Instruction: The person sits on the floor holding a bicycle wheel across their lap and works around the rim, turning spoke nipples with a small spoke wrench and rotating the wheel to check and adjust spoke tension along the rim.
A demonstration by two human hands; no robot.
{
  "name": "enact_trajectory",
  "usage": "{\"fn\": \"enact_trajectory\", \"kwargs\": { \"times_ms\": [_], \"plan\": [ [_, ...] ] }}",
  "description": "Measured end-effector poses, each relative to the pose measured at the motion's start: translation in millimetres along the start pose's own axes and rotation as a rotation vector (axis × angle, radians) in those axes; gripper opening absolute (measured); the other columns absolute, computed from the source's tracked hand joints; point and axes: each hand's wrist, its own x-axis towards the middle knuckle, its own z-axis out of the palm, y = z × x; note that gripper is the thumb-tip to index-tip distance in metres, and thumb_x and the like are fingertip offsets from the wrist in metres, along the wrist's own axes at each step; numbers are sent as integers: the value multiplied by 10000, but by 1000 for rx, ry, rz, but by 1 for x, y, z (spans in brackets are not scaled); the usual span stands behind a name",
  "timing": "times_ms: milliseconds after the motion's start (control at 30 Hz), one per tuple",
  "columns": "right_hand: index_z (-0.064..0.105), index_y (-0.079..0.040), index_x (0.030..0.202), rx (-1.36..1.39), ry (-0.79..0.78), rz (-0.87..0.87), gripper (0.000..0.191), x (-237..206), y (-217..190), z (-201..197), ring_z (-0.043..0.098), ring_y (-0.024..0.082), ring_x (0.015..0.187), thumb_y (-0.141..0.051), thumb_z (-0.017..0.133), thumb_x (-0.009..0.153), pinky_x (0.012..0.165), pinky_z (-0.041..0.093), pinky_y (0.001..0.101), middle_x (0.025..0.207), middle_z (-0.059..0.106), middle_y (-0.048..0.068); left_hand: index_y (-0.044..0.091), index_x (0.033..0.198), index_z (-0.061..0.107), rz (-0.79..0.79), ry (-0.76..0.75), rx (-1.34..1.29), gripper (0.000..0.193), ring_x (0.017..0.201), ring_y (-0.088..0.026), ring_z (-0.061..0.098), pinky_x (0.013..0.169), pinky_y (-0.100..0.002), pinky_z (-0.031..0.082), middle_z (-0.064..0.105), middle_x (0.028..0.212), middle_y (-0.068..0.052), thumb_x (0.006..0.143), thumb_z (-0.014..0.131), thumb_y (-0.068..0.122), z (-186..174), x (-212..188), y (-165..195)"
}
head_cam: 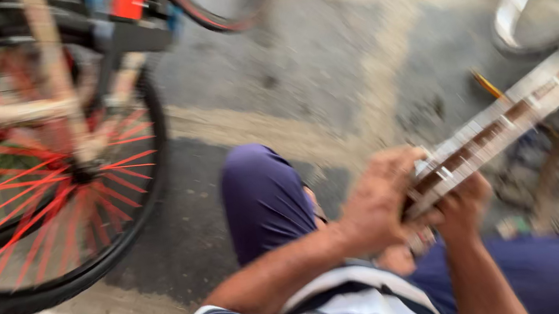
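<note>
Whole view smeared by motion blur; fine detail lost.

Left hand (pixel 378 201): fingers curled over the near end of a bare silver metal bicycle wheel rim (pixel 507 115), gripping it from above. Right hand (pixel 463 203): below the same end, fingers wrapped up around the rim's underside. Fingertips of both too blurred to separate.

The rim runs up and to the right from the hands, above the knees in dark blue trousers (pixel 264 197); its far part is cut off at the picture's right edge. Its spoke holes read as dark patches only.

Left: a bicycle wheel with black tyre and red spokes (pixel 44 196), cropped by the edge, standing on grey concrete floor (pixel 322 51). Small objects under the rim are indistinct.
</note>
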Motion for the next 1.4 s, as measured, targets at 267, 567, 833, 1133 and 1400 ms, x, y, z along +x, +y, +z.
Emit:
{"fn": "enact_trajectory", "kwargs": {
  "times_ms": [267,567,833,1133,1400],
  "plan": [
    [664,33,1279,599,-386,386,393,2,-26,-28,683,224,1068,-48,785,914,976,549,365,1176,720,144,73,1563,402,69,-59,-44,940,1444,-451,448,1218,-541,396,438,1570,-220,838,864,452,5,3,-3],
    [685,39,1162,769,-381,350,312,13,-51,-18,732,207,1052,-18,750,863,985,588,331,1126,748,133,84,1579,378,73,-95,-20,922,1466,-460,432,1236,-547,381,428,1590,-225,879,810,501,5,0,-4],
    [558,-19,1325,187,30,10,431,-14,-58,22,736,229,1081,-13,779,955,983,620,385,1191,734,165,20,1591,249,214,435,-246,1031,1478,-420,365,1269,-520,307,353,1592,-228,890,789,548,-39,2,1],
    [607,-35,1393,812,-303,90,499,-8,-17,-13,711,208,1143,93,754,933,990,615,374,1261,690,121,-6,1529,335,702,1217,-216,1018,1409,-419,463,1220,-511,370,437,1510,-229,823,830,534,-153,-38,17],
    [628,91,1229,569,-460,399,343,9,-47,-25,737,191,979,92,585,889,909,610,309,1072,746,148,-28,1473,411,70,54,-78,1008,1347,-418,550,1176,-504,425,512,1437,-230,763,867,522,-34,-22,5]
  ]
}}
